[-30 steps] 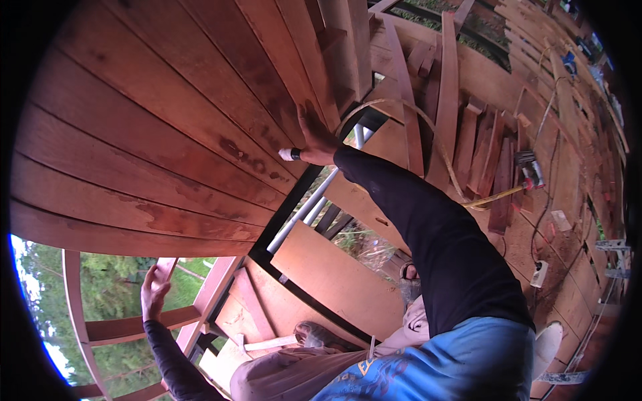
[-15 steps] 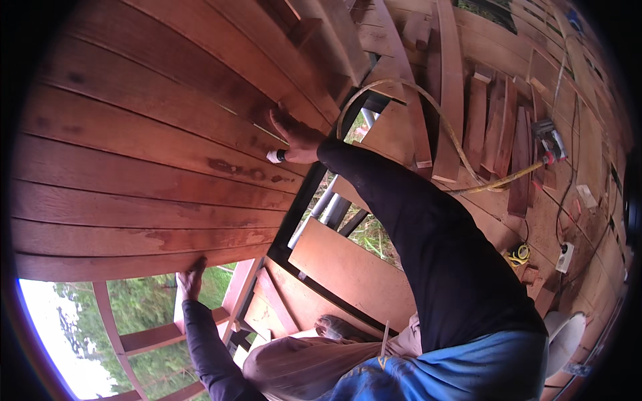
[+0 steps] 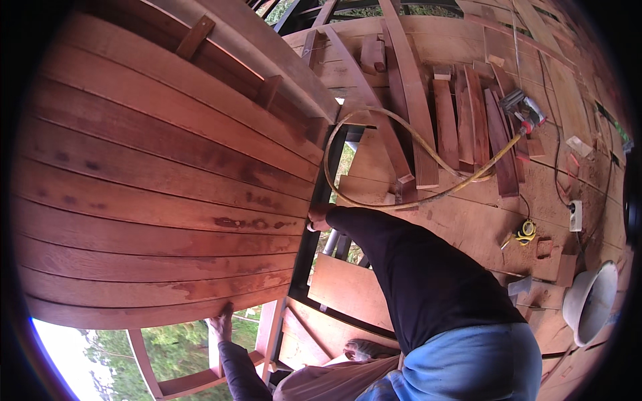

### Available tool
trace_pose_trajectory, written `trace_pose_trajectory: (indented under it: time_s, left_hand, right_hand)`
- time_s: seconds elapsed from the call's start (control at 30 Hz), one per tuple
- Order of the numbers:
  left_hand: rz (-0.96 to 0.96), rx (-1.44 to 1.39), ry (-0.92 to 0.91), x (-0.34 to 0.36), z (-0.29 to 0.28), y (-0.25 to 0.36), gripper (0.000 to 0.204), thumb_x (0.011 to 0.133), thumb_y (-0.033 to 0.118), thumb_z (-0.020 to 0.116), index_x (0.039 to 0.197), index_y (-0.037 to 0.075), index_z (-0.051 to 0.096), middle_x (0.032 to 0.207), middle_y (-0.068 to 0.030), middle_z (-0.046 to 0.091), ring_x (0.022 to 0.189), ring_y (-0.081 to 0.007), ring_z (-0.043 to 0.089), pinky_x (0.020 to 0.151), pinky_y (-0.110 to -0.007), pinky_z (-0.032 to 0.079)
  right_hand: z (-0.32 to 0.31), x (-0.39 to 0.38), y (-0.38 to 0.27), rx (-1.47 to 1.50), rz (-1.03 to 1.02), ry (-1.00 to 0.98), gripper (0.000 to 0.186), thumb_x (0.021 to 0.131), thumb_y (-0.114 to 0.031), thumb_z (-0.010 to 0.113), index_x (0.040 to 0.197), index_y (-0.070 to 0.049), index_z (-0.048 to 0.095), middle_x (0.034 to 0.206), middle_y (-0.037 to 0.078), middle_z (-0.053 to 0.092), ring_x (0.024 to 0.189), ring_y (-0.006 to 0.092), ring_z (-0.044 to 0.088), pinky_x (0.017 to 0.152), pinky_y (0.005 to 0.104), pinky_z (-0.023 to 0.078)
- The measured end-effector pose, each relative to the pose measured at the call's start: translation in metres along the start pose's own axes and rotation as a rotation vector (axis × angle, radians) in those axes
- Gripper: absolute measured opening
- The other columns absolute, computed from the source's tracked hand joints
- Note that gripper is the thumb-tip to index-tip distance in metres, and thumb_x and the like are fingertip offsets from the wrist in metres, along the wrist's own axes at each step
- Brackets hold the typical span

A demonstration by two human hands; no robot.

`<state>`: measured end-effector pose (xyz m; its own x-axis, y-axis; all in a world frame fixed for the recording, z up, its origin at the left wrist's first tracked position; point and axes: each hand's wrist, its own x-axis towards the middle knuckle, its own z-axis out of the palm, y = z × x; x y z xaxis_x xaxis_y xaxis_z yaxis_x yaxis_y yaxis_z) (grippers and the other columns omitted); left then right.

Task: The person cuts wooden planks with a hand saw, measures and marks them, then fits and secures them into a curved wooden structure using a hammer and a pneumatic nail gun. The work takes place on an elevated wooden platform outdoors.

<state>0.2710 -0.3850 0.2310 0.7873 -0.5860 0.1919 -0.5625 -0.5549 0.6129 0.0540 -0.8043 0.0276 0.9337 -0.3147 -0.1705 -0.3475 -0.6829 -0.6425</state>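
A wall of reddish-brown wooden planks (image 3: 160, 234) fills the left of the view, its boards edge to edge with dark damp stains. At the bottom edge of the lowest plank is my left hand (image 3: 221, 325), a digit over the board's face and the others out of sight; it grips that edge. My right hand (image 3: 321, 218) is at the planks' right-hand ends, beside a black metal beam (image 3: 302, 264). A white wrap shows on one of its fingers, but most of the fingers are hidden.
A yellow hose (image 3: 428, 199) loops across the board floor to a nail gun (image 3: 523, 110). Several loose wood strips (image 3: 445, 123) lie behind it. To the right are a tape measure (image 3: 525, 231), a white socket block (image 3: 576, 216) and a white bucket (image 3: 588, 304). Gaps open beside the beam.
My right hand has left the face of the planks, where it lay spread, and moved to their right-hand ends. My left hand stays at the bottom edge. The whole view has shifted.
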Motion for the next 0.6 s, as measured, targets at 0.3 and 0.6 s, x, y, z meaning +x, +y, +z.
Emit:
trace_pose_trajectory:
  time_s: [0.3,0.6]
  left_hand:
    - [-0.233,-0.014,-0.134,-0.002,-0.007,0.005,0.052,0.064,0.015,0.087,0.107,-0.003,0.066,0.098,-0.0125,0.069,0.091,-0.0235,0.064,0.087,-0.037,0.050]
    - [-0.226,-0.055,-0.125,-0.014,0.018,0.058,0.057,0.066,0.018,0.090,0.112,-0.004,0.065,0.106,-0.0147,0.068,0.098,-0.0241,0.064,0.091,-0.036,0.050]
  right_hand:
    - [-0.018,-0.012,-0.013,0.010,0.025,-0.092,0.033,0.082,-0.027,0.061,0.104,-0.005,0.072,0.107,0.015,0.071,0.101,0.0316,0.068,0.080,0.0458,0.055]
    - [-0.036,-0.026,-0.024,0.082,0.046,-0.074,0.042,0.084,-0.034,0.060,0.110,-0.003,0.069,0.113,0.017,0.069,0.108,0.0341,0.065,0.088,0.0465,0.052]
